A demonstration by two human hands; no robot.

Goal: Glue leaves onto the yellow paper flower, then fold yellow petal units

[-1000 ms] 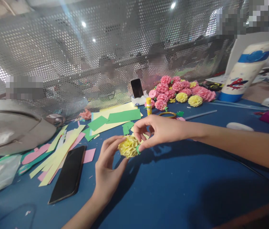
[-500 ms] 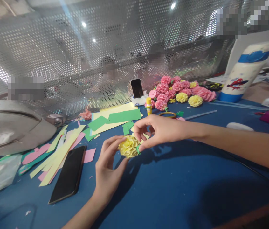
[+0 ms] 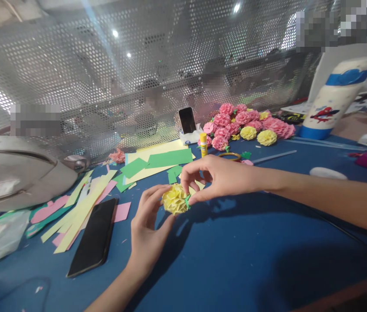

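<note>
A round yellow paper flower with many folded petals is held above the blue table. My left hand grips it from the left, thumb below and fingers on top. On the flower's right side sits a small green paper piece. My right hand is closed in a pinch on this green piece, its fingertips against the flower. Part of the flower's right edge is hidden by those fingers. Behind my right hand a yellow glue stick stands upright.
Pink paper flowers and several yellow ones are heaped at the back right, near a white-and-blue bottle. Green paper, paper strips and a black phone lie left. A perforated metal panel bounds the back.
Almost nothing differs. The yellow flower has turned or shifted very slightly, and my right fingers have moved a little left against it.
</note>
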